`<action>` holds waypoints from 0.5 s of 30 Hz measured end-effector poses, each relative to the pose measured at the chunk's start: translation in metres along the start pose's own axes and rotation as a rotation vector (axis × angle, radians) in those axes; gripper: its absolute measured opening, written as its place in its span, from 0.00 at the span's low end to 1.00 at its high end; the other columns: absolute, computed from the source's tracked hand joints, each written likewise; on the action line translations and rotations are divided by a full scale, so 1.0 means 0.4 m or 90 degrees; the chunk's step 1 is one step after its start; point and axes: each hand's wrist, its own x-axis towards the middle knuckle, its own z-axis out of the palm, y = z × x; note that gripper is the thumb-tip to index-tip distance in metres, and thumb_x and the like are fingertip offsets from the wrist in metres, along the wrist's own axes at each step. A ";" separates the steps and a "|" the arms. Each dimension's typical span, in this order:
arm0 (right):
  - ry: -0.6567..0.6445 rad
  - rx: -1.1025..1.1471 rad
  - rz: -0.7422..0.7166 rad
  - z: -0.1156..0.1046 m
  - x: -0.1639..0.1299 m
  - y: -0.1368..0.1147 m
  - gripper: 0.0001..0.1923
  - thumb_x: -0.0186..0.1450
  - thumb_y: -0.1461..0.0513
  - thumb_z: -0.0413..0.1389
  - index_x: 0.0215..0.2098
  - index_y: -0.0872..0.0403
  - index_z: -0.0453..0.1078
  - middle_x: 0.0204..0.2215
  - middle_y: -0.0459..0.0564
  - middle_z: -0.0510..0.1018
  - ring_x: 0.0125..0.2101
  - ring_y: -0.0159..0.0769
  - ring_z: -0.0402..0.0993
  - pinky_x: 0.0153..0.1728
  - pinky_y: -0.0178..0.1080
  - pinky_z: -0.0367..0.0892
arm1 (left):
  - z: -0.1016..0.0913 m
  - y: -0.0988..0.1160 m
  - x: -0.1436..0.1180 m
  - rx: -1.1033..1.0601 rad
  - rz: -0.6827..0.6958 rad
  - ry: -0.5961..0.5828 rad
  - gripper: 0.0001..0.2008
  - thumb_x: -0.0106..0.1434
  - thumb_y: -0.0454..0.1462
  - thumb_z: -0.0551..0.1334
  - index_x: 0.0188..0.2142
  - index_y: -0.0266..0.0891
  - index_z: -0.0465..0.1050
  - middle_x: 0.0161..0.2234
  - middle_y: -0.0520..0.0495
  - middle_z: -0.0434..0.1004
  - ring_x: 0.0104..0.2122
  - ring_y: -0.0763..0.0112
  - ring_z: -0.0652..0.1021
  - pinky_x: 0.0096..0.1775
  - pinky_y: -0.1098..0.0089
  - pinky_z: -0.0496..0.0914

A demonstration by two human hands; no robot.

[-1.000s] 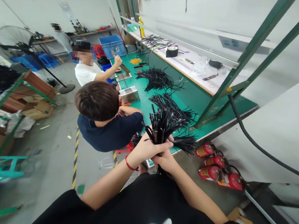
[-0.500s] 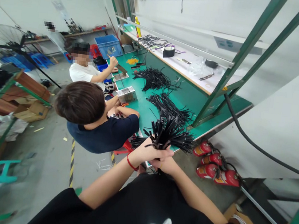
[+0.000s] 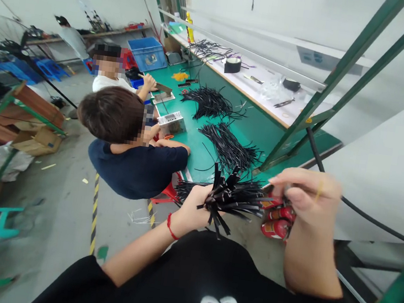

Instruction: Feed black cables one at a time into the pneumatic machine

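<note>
My left hand (image 3: 197, 209) is wrapped around a thick bundle of thin black strips (image 3: 227, 199), whose cut ends fan out towards me. Whether they are wires or tubing I cannot tell. To the right of the bundle, my right hand (image 3: 306, 192) is raised with thumb and fingers pinched together. What lies between those fingertips, if anything, is too small to make out. A few strip ends stick out towards that hand. Behind the bundle, more black strips (image 3: 228, 145) lie in a pile on the green table (image 3: 195, 158).
A co-worker in a dark shirt (image 3: 136, 170) sits close on my left, near a metal box (image 3: 172, 123). Beyond sits another person in white, holding a flat tool (image 3: 163, 88). Red fire extinguishers (image 3: 275, 228) stand on the floor at right. A green post (image 3: 303, 117) rises beside the table.
My right hand has left the bundle and moved up and to the right. The left hand still grips the bundle, whose ends now tilt towards me.
</note>
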 end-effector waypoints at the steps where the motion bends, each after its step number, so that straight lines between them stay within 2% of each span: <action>1: 0.002 -0.057 -0.008 -0.007 0.019 -0.039 0.11 0.73 0.53 0.63 0.36 0.47 0.84 0.23 0.45 0.83 0.20 0.33 0.75 0.23 0.35 0.68 | 0.000 -0.006 -0.002 0.002 0.002 -0.007 0.12 0.58 0.38 0.72 0.27 0.40 0.70 0.24 0.54 0.70 0.26 0.70 0.71 0.29 0.70 0.69; 2: -0.015 -0.125 -0.008 -0.005 0.037 -0.075 0.09 0.71 0.55 0.65 0.34 0.47 0.83 0.22 0.44 0.83 0.19 0.32 0.74 0.22 0.35 0.66 | 0.000 -0.011 -0.005 0.004 0.002 -0.013 0.10 0.58 0.37 0.71 0.28 0.40 0.70 0.24 0.54 0.69 0.26 0.70 0.71 0.29 0.70 0.68; 4: -0.113 -0.219 -0.001 0.012 0.069 -0.129 0.08 0.71 0.55 0.66 0.34 0.47 0.84 0.19 0.42 0.81 0.18 0.31 0.74 0.23 0.35 0.65 | 0.000 -0.019 -0.008 0.011 0.000 -0.015 0.07 0.58 0.34 0.69 0.29 0.40 0.71 0.25 0.53 0.70 0.27 0.69 0.72 0.29 0.70 0.67; 6: -0.212 -0.280 0.020 0.034 0.091 -0.150 0.09 0.73 0.56 0.63 0.37 0.47 0.85 0.18 0.41 0.80 0.18 0.31 0.74 0.23 0.35 0.63 | 0.001 -0.024 -0.010 0.019 -0.005 -0.011 0.04 0.57 0.31 0.67 0.31 0.39 0.73 0.27 0.52 0.72 0.28 0.67 0.73 0.30 0.70 0.68; 9: -0.309 -0.326 0.058 0.057 0.105 -0.132 0.11 0.74 0.56 0.61 0.38 0.47 0.85 0.15 0.40 0.77 0.16 0.31 0.69 0.22 0.36 0.58 | 0.004 -0.029 -0.013 0.033 -0.010 0.000 0.05 0.55 0.30 0.66 0.33 0.39 0.75 0.28 0.52 0.74 0.30 0.67 0.73 0.32 0.69 0.69; 12: -0.355 -0.325 0.067 0.067 0.110 -0.101 0.11 0.73 0.54 0.61 0.39 0.47 0.86 0.12 0.39 0.72 0.14 0.30 0.60 0.21 0.37 0.53 | 0.009 -0.030 -0.015 0.038 -0.015 0.007 0.08 0.54 0.30 0.67 0.35 0.38 0.77 0.29 0.52 0.75 0.30 0.67 0.71 0.34 0.69 0.69; 15: -0.380 -0.296 0.075 0.070 0.113 -0.086 0.13 0.73 0.54 0.60 0.38 0.48 0.86 0.12 0.38 0.67 0.15 0.30 0.57 0.22 0.36 0.53 | 0.014 -0.028 -0.018 0.031 -0.020 0.008 0.08 0.56 0.31 0.67 0.36 0.38 0.77 0.30 0.51 0.76 0.30 0.68 0.71 0.35 0.69 0.69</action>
